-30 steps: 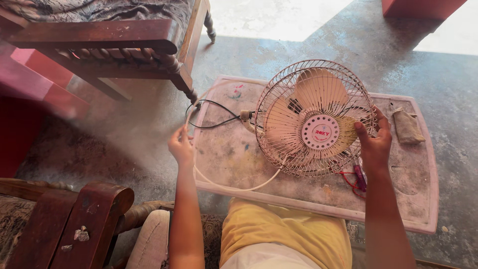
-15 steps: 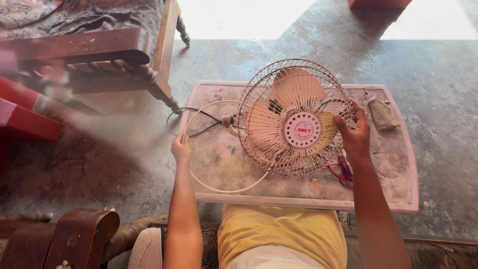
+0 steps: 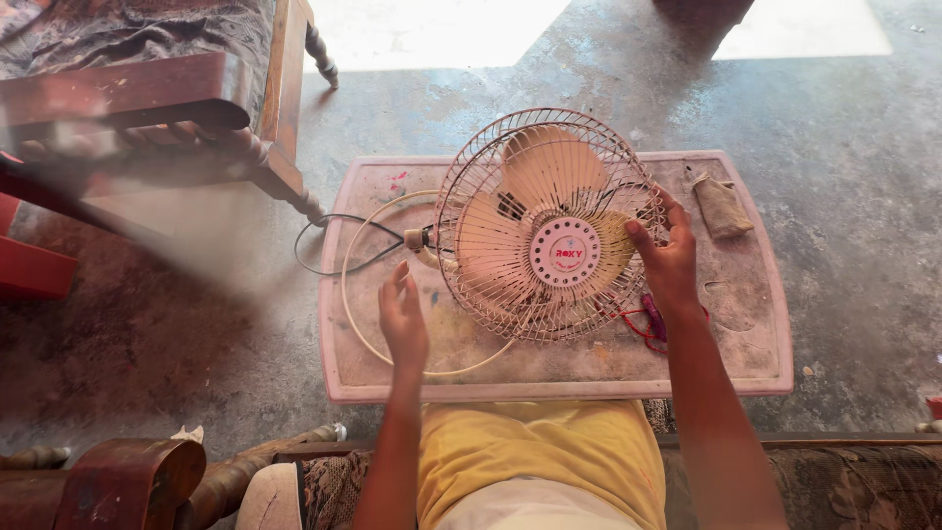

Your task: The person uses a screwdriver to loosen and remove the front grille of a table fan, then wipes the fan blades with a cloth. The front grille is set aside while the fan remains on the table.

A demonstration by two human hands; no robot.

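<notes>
A dusty table fan with a round wire cage point(image 3: 549, 221) and cream blades stands tilted on a low pinkish plastic table point(image 3: 746, 334). My right hand point(image 3: 667, 260) grips the cage's right rim. My left hand point(image 3: 404, 319) hovers open over the table, left of the fan, with nothing in it. A thin cream ring point(image 3: 355, 314) lies flat on the table around that hand. A black cable point(image 3: 324, 260) runs from the fan's rear off the table's left edge.
A folded dirty cloth point(image 3: 718, 204) lies at the table's far right corner. Red wires with a small clip point(image 3: 650, 324) sit beside my right wrist. A dark wooden bench point(image 3: 177, 93) stands at upper left, and upholstered wooden seating point(image 3: 128, 481) lies below me. The floor is concrete.
My left hand let go of the cream ring, which now lies on the table, and moved right toward the fan. My right hand kept its grip on the cage.
</notes>
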